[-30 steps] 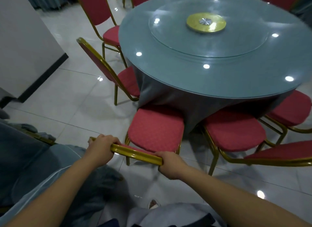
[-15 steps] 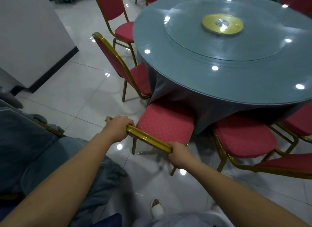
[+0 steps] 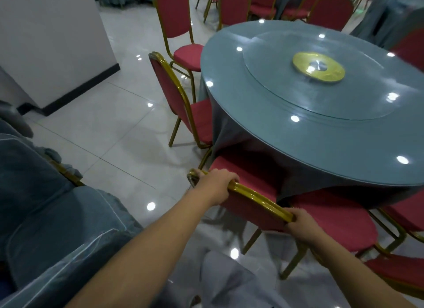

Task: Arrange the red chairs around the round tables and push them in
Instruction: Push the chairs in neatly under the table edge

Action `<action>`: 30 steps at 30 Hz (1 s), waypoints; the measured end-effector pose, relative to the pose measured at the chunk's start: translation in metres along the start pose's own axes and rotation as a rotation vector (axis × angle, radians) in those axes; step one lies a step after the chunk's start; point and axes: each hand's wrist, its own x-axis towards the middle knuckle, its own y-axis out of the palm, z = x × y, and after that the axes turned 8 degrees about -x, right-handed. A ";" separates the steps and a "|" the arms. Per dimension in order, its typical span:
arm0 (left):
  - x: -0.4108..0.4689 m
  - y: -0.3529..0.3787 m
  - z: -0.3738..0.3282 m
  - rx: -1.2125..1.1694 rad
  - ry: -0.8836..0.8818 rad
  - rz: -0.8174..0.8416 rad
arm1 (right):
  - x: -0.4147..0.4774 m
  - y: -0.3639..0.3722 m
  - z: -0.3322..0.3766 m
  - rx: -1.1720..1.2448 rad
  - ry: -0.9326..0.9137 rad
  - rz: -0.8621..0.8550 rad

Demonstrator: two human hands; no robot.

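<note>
1. Both forearms are bare and reach forward and down toward a red chair [image 3: 249, 170] at the near side of the round table [image 3: 332, 142].
2. The left hand [image 3: 216, 186] lies knuckles-up over the left end of the chair's gold top rail [image 3: 257, 198]. Its fingers curl over the far side, so its grip is closed on the rail.
3. The right hand [image 3: 302, 226] clasps the right end of the same rail, its grip wrapped round it as well.
4. The rail runs slantwise between the two hands. The front of the chair's seat sits under the hanging grey tablecloth [image 3: 229, 128].
5. Just to the right, a second red seat [image 3: 332, 220] is also partly under the cloth.
6. To the left, a side chair [image 3: 171, 89] has its seat touching the cloth, and a tall-backed chair [image 3: 174, 16] stands beyond it.
7. A glass turntable [image 3: 286, 89] lies on the table, with a gold disc [image 3: 318, 66] at its centre.
8. A grey-covered piece of furniture [image 3: 46, 204] sits near the left arm on the tiled floor [image 3: 103, 128].
</note>
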 end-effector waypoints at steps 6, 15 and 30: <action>0.057 -0.046 0.008 -0.038 0.176 0.192 | 0.035 -0.035 -0.035 0.124 0.135 -0.142; 0.157 -0.067 0.031 0.148 0.204 0.956 | 0.045 -0.057 -0.049 -0.004 0.091 0.044; 0.206 -0.042 0.039 0.191 0.409 1.317 | 0.024 0.012 0.039 0.893 0.878 -0.858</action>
